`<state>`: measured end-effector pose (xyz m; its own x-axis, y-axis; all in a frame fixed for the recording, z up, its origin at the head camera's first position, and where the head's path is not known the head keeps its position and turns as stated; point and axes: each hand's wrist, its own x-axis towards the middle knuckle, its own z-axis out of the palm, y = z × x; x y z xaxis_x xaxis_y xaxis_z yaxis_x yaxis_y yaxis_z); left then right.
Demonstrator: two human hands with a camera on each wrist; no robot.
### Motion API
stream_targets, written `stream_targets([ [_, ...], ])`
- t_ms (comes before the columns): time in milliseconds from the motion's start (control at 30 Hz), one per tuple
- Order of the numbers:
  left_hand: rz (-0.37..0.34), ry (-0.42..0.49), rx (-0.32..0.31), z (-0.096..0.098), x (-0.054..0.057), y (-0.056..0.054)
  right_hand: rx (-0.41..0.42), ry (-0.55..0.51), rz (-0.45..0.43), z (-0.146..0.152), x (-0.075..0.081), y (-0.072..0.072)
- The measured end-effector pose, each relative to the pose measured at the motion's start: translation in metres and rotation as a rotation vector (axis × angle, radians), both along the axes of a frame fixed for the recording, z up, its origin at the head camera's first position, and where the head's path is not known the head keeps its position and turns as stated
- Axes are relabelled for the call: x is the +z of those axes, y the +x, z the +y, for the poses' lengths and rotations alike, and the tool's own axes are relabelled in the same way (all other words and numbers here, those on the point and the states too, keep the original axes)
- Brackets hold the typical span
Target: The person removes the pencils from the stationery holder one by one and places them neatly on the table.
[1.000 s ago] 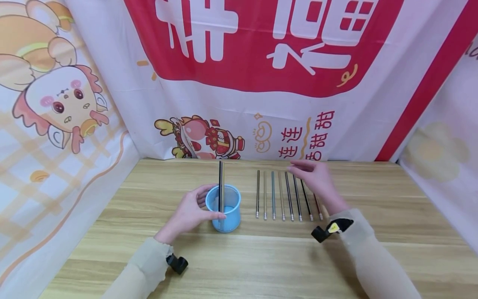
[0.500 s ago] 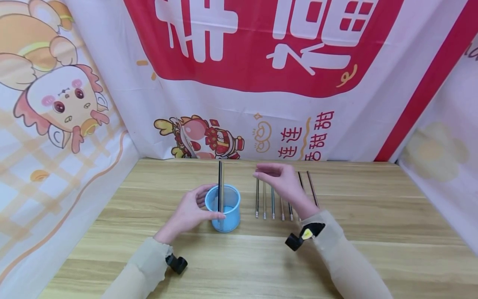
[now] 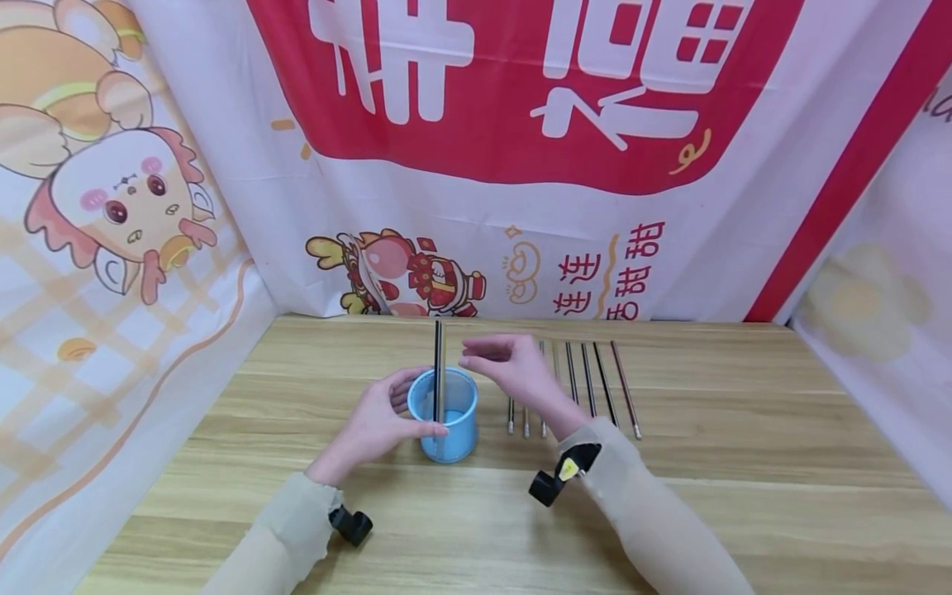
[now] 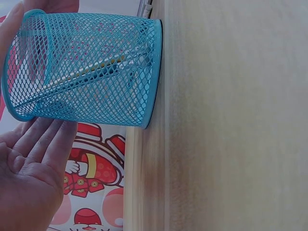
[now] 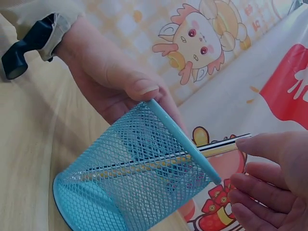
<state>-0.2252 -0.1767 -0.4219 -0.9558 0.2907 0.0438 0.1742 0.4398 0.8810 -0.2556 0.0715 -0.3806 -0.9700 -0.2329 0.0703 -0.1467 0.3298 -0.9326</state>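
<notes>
A blue mesh pencil cup (image 3: 463, 434) stands upright on the table. My left hand (image 3: 375, 423) grips its left side, thumb at the near rim and fingers around the far side. Inside, a black pencil (image 3: 437, 364) and a tan pencil (image 3: 444, 368) lean together, their upper ends above the rim. Just right of them, my right hand (image 3: 516, 368) hovers near the rim, fingers loosely bent and holding nothing. In the right wrist view, the right thumb (image 5: 262, 144) overlaps the pencils' upper ends. The mesh wall (image 4: 91, 72) shows both pencils slanting through the cup.
A row of several pencils lies on the wooden table (image 3: 476, 529) right of the cup, eraser ends toward me. A reddish-brown pencil (image 3: 626, 390) is rightmost, beside a black pencil (image 3: 605, 384). My right forearm covers part of the row. A printed cloth (image 3: 416, 198) hangs behind.
My right hand has moved left from above the right end of the pencil row to beside the cup, uncovering the rightmost pencils. The left hand and cup have stayed in place.
</notes>
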Motion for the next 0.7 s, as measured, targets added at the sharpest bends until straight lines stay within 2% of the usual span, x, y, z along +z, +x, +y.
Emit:
stream_targets([
  [367, 0.003, 0.015, -0.013, -0.001, 0.000, 0.000, 0.025, 0.029, 0.006, -0.022, 0.000, -0.012],
  [700, 0.014, 0.011, -0.018, -0.001, 0.000, 0.001, -0.026, 0.023, -0.029, -0.032, -0.005, -0.013],
])
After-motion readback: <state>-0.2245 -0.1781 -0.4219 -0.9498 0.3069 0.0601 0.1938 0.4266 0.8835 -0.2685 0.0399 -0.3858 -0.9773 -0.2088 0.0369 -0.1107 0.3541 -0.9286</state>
